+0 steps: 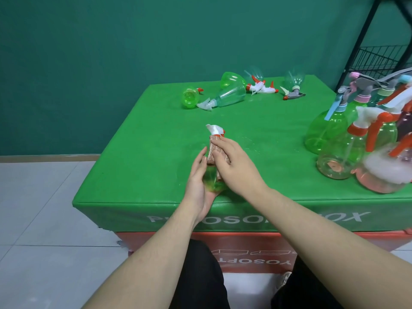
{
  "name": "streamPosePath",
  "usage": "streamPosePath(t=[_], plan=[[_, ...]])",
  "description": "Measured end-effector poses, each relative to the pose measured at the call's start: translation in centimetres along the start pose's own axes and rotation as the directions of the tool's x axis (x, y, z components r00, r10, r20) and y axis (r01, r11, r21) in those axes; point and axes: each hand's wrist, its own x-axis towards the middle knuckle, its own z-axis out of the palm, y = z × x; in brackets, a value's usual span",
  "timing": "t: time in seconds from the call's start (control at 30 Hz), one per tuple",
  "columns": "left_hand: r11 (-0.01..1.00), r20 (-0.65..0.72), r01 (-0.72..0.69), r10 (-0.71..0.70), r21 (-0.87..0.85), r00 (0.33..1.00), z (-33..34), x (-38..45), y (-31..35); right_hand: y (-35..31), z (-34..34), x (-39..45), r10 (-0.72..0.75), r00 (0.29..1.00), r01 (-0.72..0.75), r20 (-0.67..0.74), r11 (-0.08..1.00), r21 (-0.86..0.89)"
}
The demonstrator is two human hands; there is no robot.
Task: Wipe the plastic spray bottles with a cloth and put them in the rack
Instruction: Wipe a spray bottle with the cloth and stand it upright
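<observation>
A clear green spray bottle (213,181) with a white and red trigger head (215,130) lies lengthwise between my hands near the table's front edge. My left hand (199,186) cradles its base and left side, fingers curved along it. My right hand (234,166) presses a pinkish-brown cloth (214,150) onto the bottle's upper body, fingers curled over the cloth. A black wire rack (379,61) stands at the far right behind the table.
Several spray bottles (229,94) lie scattered at the back of the green table (156,163). A cluster of upright and tipped bottles (356,143) crowds the right edge. Tiled floor lies to the left, a green wall behind.
</observation>
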Motion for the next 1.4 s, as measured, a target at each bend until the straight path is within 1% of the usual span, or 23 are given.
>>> streamPosePath(t=[0.1, 0.23, 0.3, 0.37, 0.5, 0.6, 0.7, 0.77, 0.87, 0.93, 1.07, 1.3, 1.33, 1.4], plan=[[1.000, -0.021, -0.003, 0.003, -0.022, 1.000, 0.2, 0.0, 0.2, 0.3, 0.2, -1.7, -0.122, 0.992, 0.122, 0.007, 0.986, -0.109], [0.999, -0.094, 0.020, -0.016, 0.043, 0.995, 0.4, -0.2, 0.2, 1.5, 0.4, -3.5, -0.266, 0.964, 0.264, 0.015, 0.949, -0.171], [0.995, -0.107, 0.036, -0.026, 0.093, 0.994, 0.5, -0.3, 0.2, 2.4, 0.8, -4.2, -0.310, 0.951, 0.306, 0.008, 0.935, -0.181], [0.997, -0.106, 0.037, -0.029, 0.071, 0.994, 0.5, -0.3, 0.1, 3.1, 1.1, -4.8, -0.344, 0.939, 0.335, -0.026, 0.927, -0.167], [0.998, -0.084, -0.040, 0.043, 0.044, 0.996, 0.5, -0.2, -0.1, 3.8, 1.0, -5.7, -0.380, 0.921, 0.363, -0.090, 0.918, -0.161], [0.998, -0.068, -0.044, 0.046, 0.035, 0.997, 0.6, -0.3, 0.0, 3.4, 0.7, -6.2, -0.341, 0.935, 0.329, -0.099, 0.937, -0.116], [0.998, -0.072, -0.043, 0.046, 0.049, 0.996, 0.5, -0.4, 0.0, 2.6, 0.4, -6.3, -0.304, 0.951, 0.296, -0.054, 0.948, -0.115], [0.997, -0.061, -0.042, 0.046, 0.071, 0.997, 0.4, -0.3, -0.2, 1.8, 0.2, -5.8, -0.247, 0.968, 0.241, -0.039, 0.964, -0.113], [0.993, -0.015, -0.042, 0.044, 0.112, 0.999, 0.3, -0.1, -0.3, 1.0, 0.1, -4.4, -0.205, 0.977, 0.198, -0.057, 0.973, -0.119], [0.993, 0.016, -0.056, 0.054, 0.108, 0.998, 0.4, -0.1, -0.2, 0.6, 0.0, -3.0, -0.167, 0.985, 0.161, -0.045, 0.980, -0.117], [0.997, 0.036, -0.038, 0.036, 0.062, 0.999, -0.1, 0.0, -0.2, 0.0, -0.3, -0.3, -0.016, 1.000, 0.016, 0.014, 0.999, -0.047], [0.999, 0.013, -0.012, 0.012, 0.030, 1.000, 0.0, 0.1, -0.2, -0.2, -0.4, 2.0, 0.149, 0.988, -0.153, 0.049, 0.983, 0.097], [0.999, 0.007, -0.014, 0.014, 0.032, 1.000, -0.1, 0.1, -0.3, -0.2, -0.4, 1.8, 0.153, 0.987, -0.157, 0.046, 0.983, 0.098], [0.999, 0.000, -0.030, 0.030, 0.046, 1.000, -0.2, 0.2, -0.5, -0.1, -0.2, 1.2, 0.098, 0.994, -0.099, 0.039, 0.994, 0.044]])
